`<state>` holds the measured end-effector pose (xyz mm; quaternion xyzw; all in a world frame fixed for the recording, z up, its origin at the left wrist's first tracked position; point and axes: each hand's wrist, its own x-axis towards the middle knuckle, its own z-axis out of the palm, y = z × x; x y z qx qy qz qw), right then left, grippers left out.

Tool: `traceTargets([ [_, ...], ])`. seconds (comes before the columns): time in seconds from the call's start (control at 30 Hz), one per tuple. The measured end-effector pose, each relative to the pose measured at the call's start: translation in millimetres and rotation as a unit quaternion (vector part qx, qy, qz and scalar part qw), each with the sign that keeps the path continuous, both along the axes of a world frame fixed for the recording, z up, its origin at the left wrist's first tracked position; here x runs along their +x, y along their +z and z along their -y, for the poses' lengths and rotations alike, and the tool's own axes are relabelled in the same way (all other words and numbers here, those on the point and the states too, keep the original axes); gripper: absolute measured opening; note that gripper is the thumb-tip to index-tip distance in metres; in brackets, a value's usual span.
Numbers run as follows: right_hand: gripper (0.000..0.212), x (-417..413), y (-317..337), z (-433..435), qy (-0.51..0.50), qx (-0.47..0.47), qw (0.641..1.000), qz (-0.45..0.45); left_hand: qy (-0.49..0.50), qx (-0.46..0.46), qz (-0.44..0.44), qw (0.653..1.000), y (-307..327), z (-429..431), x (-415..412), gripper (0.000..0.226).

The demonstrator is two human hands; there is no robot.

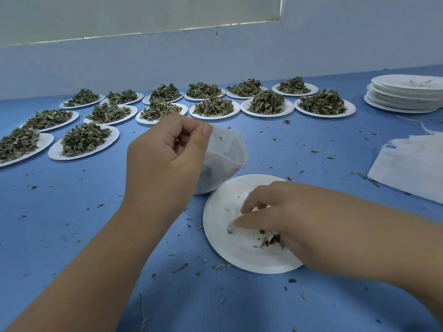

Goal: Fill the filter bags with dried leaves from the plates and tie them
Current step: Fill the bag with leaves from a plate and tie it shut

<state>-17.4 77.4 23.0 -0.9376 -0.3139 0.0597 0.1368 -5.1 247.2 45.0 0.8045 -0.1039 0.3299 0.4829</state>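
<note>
Filling of one bag looks nearly done: left hand [165, 152] pinches white mesh filter bag [227, 149] open just behind near-empty white paper plate [220, 212], where right hand [287, 212] gathers dried green leaves [271, 238] in curled fingers; heaped plates [351, 109] beyond await.

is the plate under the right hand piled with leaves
No, the plate holds only a small clump of leaves, beneath the right hand.
</note>
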Motion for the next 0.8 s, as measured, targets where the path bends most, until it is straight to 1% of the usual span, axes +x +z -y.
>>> traceTargets([
  [0.07,0.047,-6.4,-6.1,7.0,0.046,-0.015,0.998,0.043,0.0,0.004,0.001,1.0,0.0,0.7,-0.2,0.017],
  [0.1,0.057,-9.6,-7.5,8.4,0.079,-0.052,0.992,0.084,0.0,0.004,0.0,1.0,-0.2,1.2,-0.4,0.016],
  [0.13,0.066,-12.6,-8.3,11.1,0.113,-0.097,0.983,0.106,0.0,0.004,0.0,1.0,-0.4,1.5,-0.5,0.016],
  [0.17,0.069,-11.9,-11.5,14.4,0.129,-0.1,0.981,0.107,0.0,0.003,0.0,1.0,-0.6,1.8,-0.6,0.016],
  [0.2,0.067,-10.2,-9.8,12.5,0.136,-0.094,0.981,0.101,0.001,0.001,0.0,1.0,-0.8,2.0,-0.9,0.016],
  [0.23,0.06,-5.4,-10.0,3.4,0.116,-0.081,0.986,0.085,0.002,-0.001,0.001,1.0,-0.9,2.0,-1.0,0.017],
  [0.3,0.039,4.9,-11.2,1.3,0.061,-0.025,0.998,0.023,0.004,-0.003,0.0,1.0,-1.0,1.7,-1.0,0.016],
  [0.33,0.032,8.2,-11.6,6.9,0.051,-0.022,0.998,0.0,0.004,-0.003,-0.001,1.0,-1.0,1.5,-0.8,0.016],
  [0.37,0.032,7.6,-6.4,13.6,0.069,-0.031,0.997,0.015,0.004,-0.003,-0.002,1.0,-1.1,1.3,-0.7,0.015],
  [0.4,0.038,4.0,3.4,20.2,0.077,-0.035,0.996,0.021,0.004,-0.002,-0.003,1.0,-1.2,0.9,-0.4,0.015],
  [0.43,0.043,0.8,9.5,30.1,0.085,-0.018,0.996,0.023,0.004,-0.001,-0.002,1.0,-1.4,0.7,-0.1,0.015],
  [0.47,0.046,-5.9,17.9,38.7,0.072,-0.005,0.997,0.011,0.004,0.001,-0.001,1.0,-1.4,0.2,0.3,0.015],
  [0.57,0.045,-5.3,27.0,52.1,0.019,0.005,0.999,0.031,0.002,0.003,0.001,1.0,-1.4,-0.6,0.6,0.015],
  [0.67,0.043,-6.0,24.8,52.0,-0.001,-0.032,0.999,0.014,0.0,0.004,0.005,1.0,-1.4,0.0,0.4,0.016],
  [0.8,0.044,-17.1,21.8,39.8,0.016,-0.09,0.996,-0.004,-0.004,-0.001,0.005,1.0,-1.5,0.9,-0.3,0.015],
])
